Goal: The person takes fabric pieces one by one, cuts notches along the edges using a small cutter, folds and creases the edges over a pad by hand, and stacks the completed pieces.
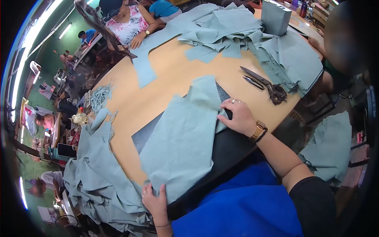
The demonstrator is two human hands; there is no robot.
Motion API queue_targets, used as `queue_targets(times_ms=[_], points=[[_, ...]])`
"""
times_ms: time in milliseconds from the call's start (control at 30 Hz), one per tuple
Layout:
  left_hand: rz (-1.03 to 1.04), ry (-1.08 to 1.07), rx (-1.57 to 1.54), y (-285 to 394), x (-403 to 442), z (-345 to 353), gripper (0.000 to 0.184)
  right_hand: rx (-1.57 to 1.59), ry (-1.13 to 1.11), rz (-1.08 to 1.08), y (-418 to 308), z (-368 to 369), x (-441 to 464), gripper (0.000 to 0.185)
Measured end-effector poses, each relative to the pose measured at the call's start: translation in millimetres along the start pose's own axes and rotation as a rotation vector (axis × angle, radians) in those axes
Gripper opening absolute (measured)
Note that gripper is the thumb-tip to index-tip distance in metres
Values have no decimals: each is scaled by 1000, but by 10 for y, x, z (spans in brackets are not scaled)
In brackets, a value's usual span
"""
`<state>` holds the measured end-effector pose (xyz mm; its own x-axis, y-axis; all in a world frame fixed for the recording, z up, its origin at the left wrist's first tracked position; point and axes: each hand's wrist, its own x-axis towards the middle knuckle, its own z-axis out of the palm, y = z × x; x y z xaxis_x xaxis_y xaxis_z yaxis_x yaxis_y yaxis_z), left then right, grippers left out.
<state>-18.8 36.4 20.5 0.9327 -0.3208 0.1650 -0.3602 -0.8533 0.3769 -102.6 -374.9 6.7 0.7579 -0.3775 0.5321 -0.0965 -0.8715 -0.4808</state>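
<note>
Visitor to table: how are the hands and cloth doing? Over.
Left hand at lower end of pale green fabric panel; right hand at its creased right edge. Panel lies over dark sheet. Shears clear of it.

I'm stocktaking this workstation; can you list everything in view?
Fabric panel: one, pale green, on the mat
Mat: one, dark, under the panel
Shears: one, dark, table's right side
Snips: one, dark, beside the shears
Fabric heaps: several, pale green, around the table
Strips: uncounted, pale green, left edge
Block: one, grey-green, far right
Table: one, tan, centre
Tube lights: several, white, left
Co-workers: several, mixed clothing, around and beyond the table
Lap cloth: one, blue, near edge
Background items: uncounted, mixed, left, too small to list
Left hand: one, panel's near edge
Right hand: one, gold watch, panel's right edge
</note>
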Motion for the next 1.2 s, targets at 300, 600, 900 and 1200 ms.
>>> queue_targets(times_ms=[300,600,900,1200], points=[[-75,60,-348,-63,512,-248,22,1040,-41,525,104,-296,379,20],[-88,84,-308,-45,801,-2,74,-336,-102,129,1210,-353,312,33],[-132,-65,-119,-203,-208,-229,54,-473,-184,253,1272,-504,-35,29],[-254,43,-989,-275,-218,-53,26,-575,-222,200,1329,-584,-55,15]])
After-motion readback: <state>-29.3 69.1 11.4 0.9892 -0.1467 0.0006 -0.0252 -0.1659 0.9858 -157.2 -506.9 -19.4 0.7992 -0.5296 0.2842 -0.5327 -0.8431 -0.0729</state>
